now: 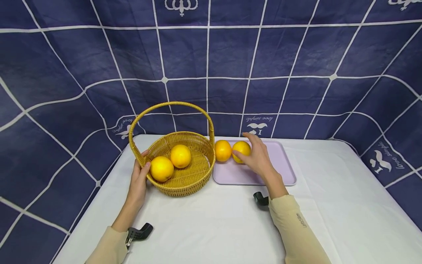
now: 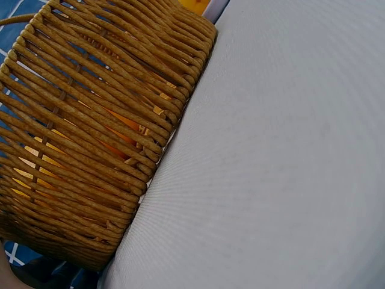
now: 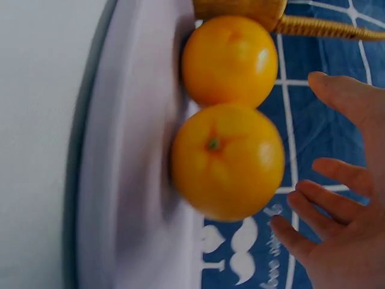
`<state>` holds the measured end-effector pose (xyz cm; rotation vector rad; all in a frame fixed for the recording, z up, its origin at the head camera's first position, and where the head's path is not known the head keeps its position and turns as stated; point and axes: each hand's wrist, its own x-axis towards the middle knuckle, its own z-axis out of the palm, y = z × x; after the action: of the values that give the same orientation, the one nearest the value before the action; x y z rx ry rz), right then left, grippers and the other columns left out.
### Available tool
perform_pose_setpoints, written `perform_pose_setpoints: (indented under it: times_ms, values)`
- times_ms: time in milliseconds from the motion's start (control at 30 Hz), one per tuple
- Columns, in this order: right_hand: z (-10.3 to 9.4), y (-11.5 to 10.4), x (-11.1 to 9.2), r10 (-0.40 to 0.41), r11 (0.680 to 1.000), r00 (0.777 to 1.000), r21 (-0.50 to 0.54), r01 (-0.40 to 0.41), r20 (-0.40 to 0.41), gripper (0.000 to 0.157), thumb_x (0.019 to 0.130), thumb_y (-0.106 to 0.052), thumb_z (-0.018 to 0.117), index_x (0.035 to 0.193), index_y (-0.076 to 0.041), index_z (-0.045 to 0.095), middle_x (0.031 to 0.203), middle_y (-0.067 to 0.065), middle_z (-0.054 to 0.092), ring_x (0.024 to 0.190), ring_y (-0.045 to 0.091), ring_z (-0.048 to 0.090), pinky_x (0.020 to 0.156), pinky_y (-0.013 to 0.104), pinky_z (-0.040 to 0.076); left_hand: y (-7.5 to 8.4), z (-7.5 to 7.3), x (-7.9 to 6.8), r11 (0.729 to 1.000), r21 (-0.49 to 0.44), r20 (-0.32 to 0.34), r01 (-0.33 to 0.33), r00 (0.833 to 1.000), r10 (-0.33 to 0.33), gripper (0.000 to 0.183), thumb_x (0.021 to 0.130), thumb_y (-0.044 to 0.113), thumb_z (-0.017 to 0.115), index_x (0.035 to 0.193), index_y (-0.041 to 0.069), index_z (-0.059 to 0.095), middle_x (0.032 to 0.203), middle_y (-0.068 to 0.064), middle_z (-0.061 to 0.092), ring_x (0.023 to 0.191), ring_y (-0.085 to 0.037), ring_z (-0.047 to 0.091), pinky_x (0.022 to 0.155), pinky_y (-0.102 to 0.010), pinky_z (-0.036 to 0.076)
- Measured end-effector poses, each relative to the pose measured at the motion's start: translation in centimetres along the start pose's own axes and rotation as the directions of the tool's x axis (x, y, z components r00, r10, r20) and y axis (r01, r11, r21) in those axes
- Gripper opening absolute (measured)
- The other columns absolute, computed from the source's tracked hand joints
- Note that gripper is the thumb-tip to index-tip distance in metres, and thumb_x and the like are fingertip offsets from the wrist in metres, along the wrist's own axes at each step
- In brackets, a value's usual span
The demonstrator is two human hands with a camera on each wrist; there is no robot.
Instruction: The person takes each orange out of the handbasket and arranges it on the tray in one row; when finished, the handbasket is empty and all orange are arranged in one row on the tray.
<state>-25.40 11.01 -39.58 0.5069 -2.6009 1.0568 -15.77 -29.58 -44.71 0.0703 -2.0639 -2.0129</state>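
Observation:
A woven basket [image 1: 184,190] with a tall arched handle stands at the left of the table, two oranges [image 1: 180,156] resting in its left half. My left hand [image 1: 137,185] grips its left side near the handle's foot, thumb over the rim; in the left wrist view the basket wall [image 2: 90,120] hides most of that hand. Two more oranges [image 1: 223,150] sit side by side on a pale purple tray [image 1: 278,161]. Over the right one of these [image 3: 228,162], my right hand [image 1: 258,157] hovers with thumb and fingers spread. The right wrist view shows a gap between fingers and fruit.
The tray lies close against the basket's right side. A white cloth [image 1: 204,227] covers the table. Behind the table hangs a dark blue curtain [image 1: 230,55] with white grid lines. Black wrist devices [image 1: 141,232] stick out beside both sleeves.

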Motion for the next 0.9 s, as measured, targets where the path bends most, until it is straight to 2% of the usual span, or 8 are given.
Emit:
perform_pose_setpoints:
  times_ms: [133, 267, 433, 600, 733, 900]
  values:
    - [-0.2, -1.2, 0.0, -0.03, 0.999, 0.999, 0.041, 0.031, -0.012, 0.074, 0.086, -0.029, 0.087, 0.149, -0.006, 0.055, 0.153, 0.016, 0.056, 0.143, 0.038, 0.048, 0.122, 0.055, 0.035, 0.0, 0.0, 0.0, 1.0, 0.01, 0.006, 0.005, 1.0, -0.005, 0.052, 0.115, 0.029, 0.041, 0.165, 0.024, 0.03, 0.173, 0.002, 0.027, 0.158, -0.02, 0.023, 0.13, -0.048, 0.011]
    - [-0.1, -2.0, -0.1, -0.017, 0.997, 1.0, 0.076, 0.017, 0.007, 0.074, 0.086, -0.032, 0.087, 0.149, -0.008, 0.056, 0.151, 0.014, 0.059, 0.139, 0.038, 0.053, 0.119, 0.054, 0.039, 0.0, 0.0, 0.0, 1.0, 0.009, 0.007, 0.009, 1.0, -0.009, 0.052, 0.115, 0.028, 0.04, 0.166, 0.024, 0.029, 0.173, 0.001, 0.027, 0.158, -0.021, 0.022, 0.129, -0.05, 0.011]
    - [0.2, -2.9, -0.2, -0.026, 0.995, 1.0, 0.099, 0.025, 0.016, 0.072, 0.086, -0.033, 0.088, 0.147, -0.009, 0.059, 0.144, 0.015, 0.063, 0.132, 0.039, 0.059, 0.114, 0.054, 0.043, 0.0, 0.0, 0.0, 1.0, 0.009, 0.005, 0.01, 1.0, -0.01, 0.051, 0.115, 0.027, 0.04, 0.165, 0.024, 0.029, 0.172, 0.001, 0.028, 0.158, -0.021, 0.023, 0.129, -0.049, 0.012]
    - [0.4, -3.9, -0.5, -0.058, 0.989, 0.998, 0.135, 0.056, 0.01, 0.068, 0.086, -0.033, 0.088, 0.145, -0.011, 0.061, 0.139, 0.013, 0.065, 0.127, 0.035, 0.062, 0.11, 0.054, 0.048, 0.0, 0.2, 0.0, 1.0, 0.015, 0.005, 0.005, 1.0, -0.006, 0.051, 0.115, 0.028, 0.04, 0.165, 0.024, 0.03, 0.172, 0.001, 0.028, 0.158, -0.021, 0.024, 0.129, -0.048, 0.013]
    - [0.7, -4.8, -0.7, -0.06, 0.97, 0.998, 0.237, 0.05, 0.036, 0.067, 0.085, -0.03, 0.09, 0.143, -0.011, 0.062, 0.135, 0.015, 0.066, 0.123, 0.034, 0.063, 0.106, 0.051, 0.054, -0.1, 0.2, 0.0, 1.0, 0.022, 0.007, 0.004, 1.0, -0.004, 0.051, 0.115, 0.028, 0.041, 0.165, 0.024, 0.03, 0.172, 0.002, 0.029, 0.158, -0.021, 0.024, 0.13, -0.049, 0.012]
    - [1.3, -6.1, -0.9, -0.043, 0.939, 0.994, 0.344, 0.007, 0.096, 0.066, 0.084, -0.028, 0.091, 0.141, -0.009, 0.063, 0.135, 0.018, 0.066, 0.126, 0.034, 0.063, 0.105, 0.047, 0.055, -0.1, 0.0, 0.0, 0.999, 0.037, 0.001, -0.003, 1.0, 0.003, 0.052, 0.115, 0.03, 0.041, 0.165, 0.024, 0.03, 0.172, 0.002, 0.029, 0.159, -0.021, 0.023, 0.13, -0.049, 0.011]
